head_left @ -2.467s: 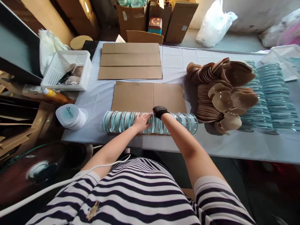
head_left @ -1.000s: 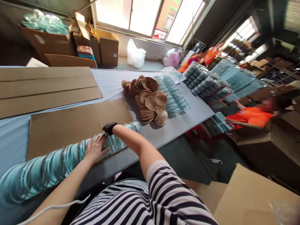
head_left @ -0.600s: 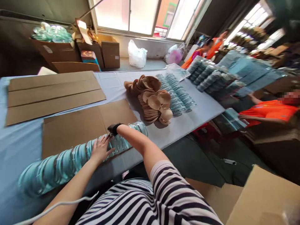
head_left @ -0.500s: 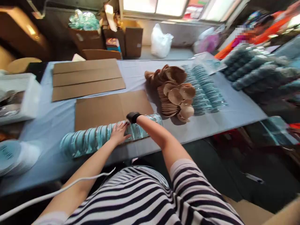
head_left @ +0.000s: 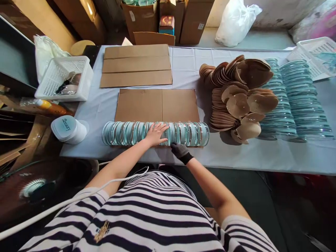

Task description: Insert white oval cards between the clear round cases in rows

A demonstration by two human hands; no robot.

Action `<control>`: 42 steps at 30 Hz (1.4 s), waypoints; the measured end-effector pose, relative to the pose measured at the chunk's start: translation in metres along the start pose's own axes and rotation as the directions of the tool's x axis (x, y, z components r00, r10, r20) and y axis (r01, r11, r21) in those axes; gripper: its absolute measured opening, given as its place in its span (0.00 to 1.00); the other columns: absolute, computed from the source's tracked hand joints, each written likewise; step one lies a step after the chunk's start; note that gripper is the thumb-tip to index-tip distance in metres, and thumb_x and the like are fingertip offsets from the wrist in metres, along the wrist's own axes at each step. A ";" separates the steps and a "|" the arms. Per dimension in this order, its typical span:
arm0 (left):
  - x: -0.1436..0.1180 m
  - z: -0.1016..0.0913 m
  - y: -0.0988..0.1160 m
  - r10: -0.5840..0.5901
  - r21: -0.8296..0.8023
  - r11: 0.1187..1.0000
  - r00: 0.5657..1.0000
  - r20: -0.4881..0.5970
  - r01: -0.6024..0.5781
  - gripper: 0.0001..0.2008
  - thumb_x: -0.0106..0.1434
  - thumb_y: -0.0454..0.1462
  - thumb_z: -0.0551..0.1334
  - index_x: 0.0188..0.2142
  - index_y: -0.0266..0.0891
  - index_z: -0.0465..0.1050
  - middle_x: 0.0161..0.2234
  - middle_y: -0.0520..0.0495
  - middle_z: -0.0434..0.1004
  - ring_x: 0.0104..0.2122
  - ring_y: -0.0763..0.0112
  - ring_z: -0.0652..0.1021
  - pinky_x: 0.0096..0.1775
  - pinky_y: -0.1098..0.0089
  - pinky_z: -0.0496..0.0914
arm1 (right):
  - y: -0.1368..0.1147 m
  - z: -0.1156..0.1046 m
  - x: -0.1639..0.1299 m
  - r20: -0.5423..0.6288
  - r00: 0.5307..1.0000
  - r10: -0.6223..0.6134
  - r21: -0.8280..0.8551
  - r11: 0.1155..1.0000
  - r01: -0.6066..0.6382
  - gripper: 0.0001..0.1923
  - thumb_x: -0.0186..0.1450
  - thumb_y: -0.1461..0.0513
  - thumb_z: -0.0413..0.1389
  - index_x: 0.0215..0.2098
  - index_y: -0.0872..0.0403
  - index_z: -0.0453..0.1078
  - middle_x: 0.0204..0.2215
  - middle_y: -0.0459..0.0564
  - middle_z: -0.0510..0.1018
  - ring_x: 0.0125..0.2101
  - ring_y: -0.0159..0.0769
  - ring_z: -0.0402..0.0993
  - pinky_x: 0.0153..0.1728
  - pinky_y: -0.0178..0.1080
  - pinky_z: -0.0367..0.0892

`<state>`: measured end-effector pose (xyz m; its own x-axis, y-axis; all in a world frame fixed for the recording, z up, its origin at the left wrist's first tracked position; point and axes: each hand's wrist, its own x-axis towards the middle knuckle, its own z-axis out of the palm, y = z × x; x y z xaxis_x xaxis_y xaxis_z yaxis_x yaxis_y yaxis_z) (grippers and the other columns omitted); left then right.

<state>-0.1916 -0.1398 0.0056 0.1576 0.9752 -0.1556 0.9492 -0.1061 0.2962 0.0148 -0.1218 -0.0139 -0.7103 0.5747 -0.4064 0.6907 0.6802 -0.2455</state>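
To the far left of my grip stands a white perforated plastic basket (head_left: pixel 86 84); nearer my left hand is a short stack of round white discs with blue-green lettering on top (head_left: pixel 64 127). Then, directly under my fingers, lies a long tube-like row of clear, pale turquoise plastic discs (head_left: pixel 123 133), set on edge along the near side of a flat brown cardboard sheet (head_left: pixel 178 105). My bare left hand (head_left: pixel 157 134) rests on its middle, fingers spread apart, clamped on nothing. My right hand (head_left: pixel 180 151), in a black-and-grey knit glove, meets the row's near edge, fingers curled; I cannot tell whether they pinch anything.

The row looks laid out from end to end, I judge, though its spacing is uneven. Right of my grip, a heap of glossy brown shell-shaped cups (head_left: pixel 237 105) remains apart from it, and beyond that two further rows of clear turquoise discs (head_left: pixel 279 101) lie untouched.

Compared with half a second ago, my left hand is still on the row, my right has shifted from its far edge to its near edge, and my view faces it squarely again.
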 end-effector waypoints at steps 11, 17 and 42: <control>0.037 0.002 0.044 0.074 0.016 0.997 0.997 -0.006 -0.074 0.36 0.66 0.51 0.58 0.69 0.44 0.51 0.69 0.44 0.53 0.69 0.54 0.52 0.67 0.46 0.40 | 0.050 -0.104 0.044 -0.114 0.944 0.309 -0.059 0.947 -0.317 0.20 0.71 0.60 0.45 0.56 0.53 0.71 0.51 0.60 0.78 0.50 0.43 0.75 0.47 0.38 0.67; 0.045 0.009 0.044 0.091 0.055 0.994 0.996 0.023 -0.092 0.38 0.65 0.55 0.56 0.69 0.44 0.51 0.69 0.44 0.53 0.68 0.55 0.54 0.68 0.49 0.39 | 0.053 -0.145 0.108 0.192 0.956 0.220 -0.133 0.971 -0.197 0.14 0.60 0.64 0.60 0.45 0.57 0.78 0.44 0.61 0.81 0.44 0.42 0.79 0.43 0.36 0.70; 0.065 0.002 0.078 0.189 0.056 0.980 0.981 0.051 -0.192 0.39 0.65 0.53 0.57 0.70 0.41 0.48 0.70 0.41 0.50 0.70 0.54 0.50 0.66 0.45 0.45 | 0.091 -0.027 -0.021 -0.387 0.873 0.299 0.085 0.954 -0.289 0.19 0.71 0.61 0.45 0.53 0.55 0.73 0.46 0.59 0.80 0.46 0.42 0.76 0.47 0.39 0.67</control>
<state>-0.1066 -0.0854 0.0165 0.3479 0.9263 -0.1449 0.9151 -0.3019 0.2674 0.0886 -0.0598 -0.0037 -0.4659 0.8805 -0.0877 0.8752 0.4440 -0.1919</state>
